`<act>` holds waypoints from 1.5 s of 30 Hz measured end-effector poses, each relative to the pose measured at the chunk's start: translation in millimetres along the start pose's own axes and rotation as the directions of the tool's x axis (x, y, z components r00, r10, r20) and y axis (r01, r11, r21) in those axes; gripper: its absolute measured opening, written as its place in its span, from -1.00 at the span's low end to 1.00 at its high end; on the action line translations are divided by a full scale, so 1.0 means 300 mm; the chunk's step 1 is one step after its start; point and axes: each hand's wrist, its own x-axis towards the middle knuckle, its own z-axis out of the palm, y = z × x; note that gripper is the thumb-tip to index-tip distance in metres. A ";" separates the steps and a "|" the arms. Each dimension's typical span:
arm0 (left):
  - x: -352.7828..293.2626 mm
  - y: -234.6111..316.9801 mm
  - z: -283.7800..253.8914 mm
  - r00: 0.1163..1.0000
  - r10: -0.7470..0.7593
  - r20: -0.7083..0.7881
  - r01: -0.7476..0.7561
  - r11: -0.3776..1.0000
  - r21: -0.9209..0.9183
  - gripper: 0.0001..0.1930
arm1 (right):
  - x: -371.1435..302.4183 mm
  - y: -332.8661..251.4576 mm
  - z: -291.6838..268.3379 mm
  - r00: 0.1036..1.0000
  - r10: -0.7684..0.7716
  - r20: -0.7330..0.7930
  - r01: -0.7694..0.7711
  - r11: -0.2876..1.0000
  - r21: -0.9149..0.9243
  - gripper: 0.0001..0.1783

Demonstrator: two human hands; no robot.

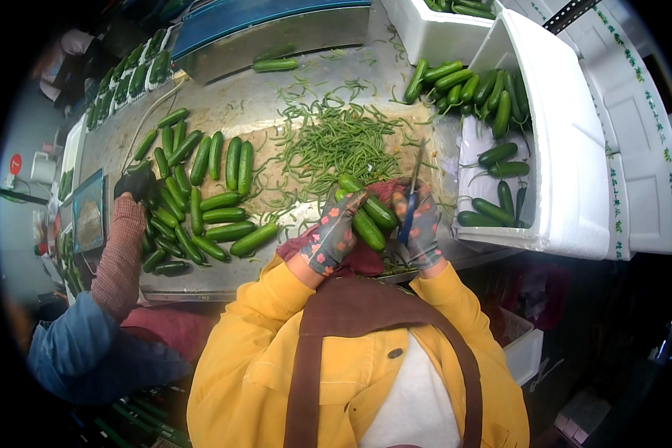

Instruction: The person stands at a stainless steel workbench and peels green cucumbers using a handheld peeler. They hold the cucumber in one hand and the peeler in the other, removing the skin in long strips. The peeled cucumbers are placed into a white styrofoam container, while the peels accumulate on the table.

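Note:
In front of my chest, my left hand (331, 237), in a grey flowered glove, is closed round a small bunch of cucumbers (368, 228). My right hand (425, 233), gloved alike, is closed on a slim blade with a blue handle (410, 209); its tip points away from me. Whether it is a knife or scissors I cannot tell. Right beside the cucumbers, the right fingers may touch them. Dark red cloth (362, 260) lies under the hands. Just beyond is a heap of thin green cut stems (343, 145) on the metal table (224, 78).
Loose cucumbers (220, 200) cover the table's left part, where a co-worker's dark-gloved hand (133, 181) reaches in. A white foam box (556, 112) lies on its side at right, cucumbers spilling out. Packed trays (136, 78) stand far left, by a flat scale-like plate (89, 213).

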 end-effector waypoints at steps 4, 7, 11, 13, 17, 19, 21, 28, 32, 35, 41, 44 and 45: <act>-0.010 0.036 0.026 0.996 0.071 0.057 -0.077 0.992 0.102 -0.67 | 0.027 0.082 -0.148 0.945 0.163 0.285 -0.324 0.601 0.731 -0.39; -0.019 0.067 0.064 0.997 0.059 0.047 -0.060 0.998 0.009 -0.61 | 0.019 0.096 -0.179 0.839 0.193 0.509 -0.544 0.246 0.802 -0.31; -0.021 0.078 0.078 0.995 0.073 0.060 -0.076 0.996 0.039 -0.60 | -0.014 0.048 -0.117 0.872 0.315 0.375 -0.490 0.561 0.667 -0.32; -0.022 0.079 0.083 0.996 0.075 0.054 -0.078 0.996 0.051 -0.61 | -0.038 0.022 -0.066 0.954 0.301 0.001 -0.289 0.915 0.282 -0.40; -0.023 0.079 0.102 1.000 -0.007 -0.028 0.006 0.999 -0.048 -0.66 | -0.055 0.047 -0.044 0.950 0.300 -0.083 -0.233 0.861 0.451 -0.54; -0.009 0.074 0.093 0.997 -0.049 -0.063 0.039 0.986 -0.161 -0.70 | -0.054 0.121 -0.077 0.923 0.376 -0.079 -0.239 0.723 0.648 -0.52; 0.011 0.071 0.070 0.994 -0.056 -0.091 0.030 0.963 -0.266 -0.75 | -0.059 0.064 -0.053 0.936 0.322 0.144 -0.309 0.552 0.774 -0.41; 0.070 0.002 -0.033 0.982 -0.092 -0.165 0.026 0.930 -0.366 -0.79 | -0.080 -0.013 0.054 0.858 0.445 0.257 -0.498 0.597 0.629 -0.53; 0.039 0.008 0.013 0.992 -0.066 -0.107 0.039 0.972 -0.232 -0.70 | -0.078 0.078 -0.058 0.844 0.418 0.336 -0.507 0.415 0.756 -0.65; 0.030 0.014 -0.014 0.997 -0.045 0.058 0.055 0.982 -0.178 -0.62 | -0.105 0.111 -0.100 0.930 0.355 -0.093 -0.331 0.921 0.205 -0.74; -0.003 0.064 0.001 0.996 0.083 0.030 -0.087 0.973 0.215 -0.59 | -0.096 0.029 -0.032 0.853 0.515 -0.085 -0.437 0.794 0.423 -0.75; 0.034 0.141 -0.086 0.974 0.101 -0.205 -0.123 0.987 -0.099 -0.67 | -0.087 0.056 -0.032 0.843 0.536 -0.046 -0.456 0.758 0.467 -0.71; 0.021 0.211 -0.043 0.920 0.075 -0.384 -0.129 0.985 -0.118 -0.70 | -0.085 0.053 -0.024 0.831 0.554 -0.045 -0.458 0.728 0.511 -0.69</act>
